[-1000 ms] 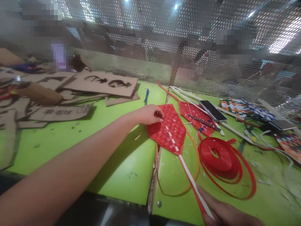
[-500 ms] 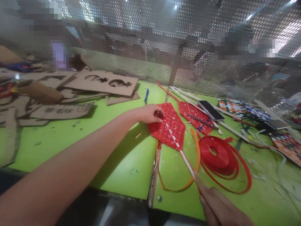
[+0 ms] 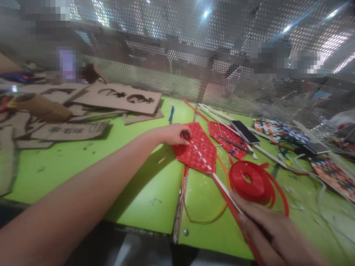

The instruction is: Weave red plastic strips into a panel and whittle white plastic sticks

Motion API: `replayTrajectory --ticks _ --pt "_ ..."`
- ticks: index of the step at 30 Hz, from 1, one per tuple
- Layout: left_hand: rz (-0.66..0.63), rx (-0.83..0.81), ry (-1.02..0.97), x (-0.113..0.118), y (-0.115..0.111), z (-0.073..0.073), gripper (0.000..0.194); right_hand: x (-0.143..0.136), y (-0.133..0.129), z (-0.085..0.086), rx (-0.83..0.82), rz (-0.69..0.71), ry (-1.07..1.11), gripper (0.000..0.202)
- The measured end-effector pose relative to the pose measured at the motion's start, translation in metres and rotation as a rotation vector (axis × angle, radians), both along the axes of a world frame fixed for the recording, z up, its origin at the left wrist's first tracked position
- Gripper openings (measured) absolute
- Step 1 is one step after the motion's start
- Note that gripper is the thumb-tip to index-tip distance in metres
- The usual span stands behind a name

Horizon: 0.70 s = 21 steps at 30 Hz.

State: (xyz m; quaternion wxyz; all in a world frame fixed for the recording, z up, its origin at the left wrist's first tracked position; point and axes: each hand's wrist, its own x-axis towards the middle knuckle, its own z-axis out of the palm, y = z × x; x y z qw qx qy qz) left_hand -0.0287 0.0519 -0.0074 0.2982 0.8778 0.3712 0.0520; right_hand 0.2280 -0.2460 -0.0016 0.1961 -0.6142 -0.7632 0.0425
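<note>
Currently, red woven piece [image 3: 205, 151] lies between front and back edges of table [image 3: 155, 214]. Left hand [image 3: 175, 134] on its left side, fingers curled; pinch or press, cannot tell. Right hand [image 3: 279, 229], near front edge, clamps white strip [image 3: 221, 183].

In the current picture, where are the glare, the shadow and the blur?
Head view: glare spots across the perforated screen; head view: dark shadow on the green tabletop beside the left forearm; head view: right hand blurry toward the wrist.

Left hand [image 3: 176, 134] curled, right hand [image 3: 267, 225] apparently pinching
</note>
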Motion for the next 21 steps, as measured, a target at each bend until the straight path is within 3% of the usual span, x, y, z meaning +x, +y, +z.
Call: replayTrajectory --ticks 3,6,13,17,21 --pt "0.01 0.0 -0.004 0.0 0.002 -0.003 0.048 -0.002 0.004 0.011 -0.105 0.039 0.08 0.041" --pt "0.013 0.0 -0.006 -0.001 0.003 -0.004 0.048 -0.004 0.005 0.012 -0.143 0.042 0.1 0.043" --pt "0.011 -0.01 -0.012 0.0 0.004 -0.004 0.046 -0.004 -0.001 -0.007 -0.17 0.006 0.125 0.044" --pt "0.014 -0.013 -0.026 -0.001 0.003 -0.004 0.045 -0.005 -0.001 -0.021 -0.142 0.054 0.089 0.045" --pt "0.027 0.014 -0.066 -0.008 -0.001 -0.001 0.036 -0.006 0.004 -0.02 -0.062 0.081 0.031 0.043"
